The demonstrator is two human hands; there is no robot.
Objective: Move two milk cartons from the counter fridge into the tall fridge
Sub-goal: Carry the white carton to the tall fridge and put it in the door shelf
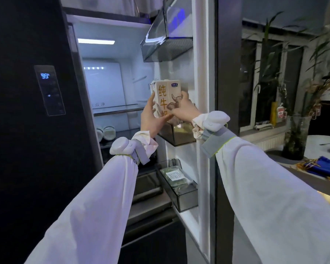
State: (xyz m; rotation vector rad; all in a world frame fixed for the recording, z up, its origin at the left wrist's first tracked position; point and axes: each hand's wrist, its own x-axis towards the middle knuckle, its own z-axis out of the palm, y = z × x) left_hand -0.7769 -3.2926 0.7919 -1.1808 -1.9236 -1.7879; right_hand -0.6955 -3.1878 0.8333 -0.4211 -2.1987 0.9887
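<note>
A beige milk carton (165,94) with orange characters and a cow picture stands upright at the middle door bin (176,137) of the open tall fridge. Its base is hidden behind my fingers, so I cannot tell whether it rests in the bin. My left hand (151,117) grips the carton's left side and lower front. My right hand (183,108) holds its right side. A second carton edge seems to show just behind it, too hidden to tell. The counter fridge is out of view.
The fridge's dark left door carries a lit display (49,90). Inside are glass shelves (118,109) and two white jars (106,132). An upper door bin (166,46) hangs above; a lower door bin (181,189) holds a green packet. A counter with blue cloth (326,168) and plants lies right.
</note>
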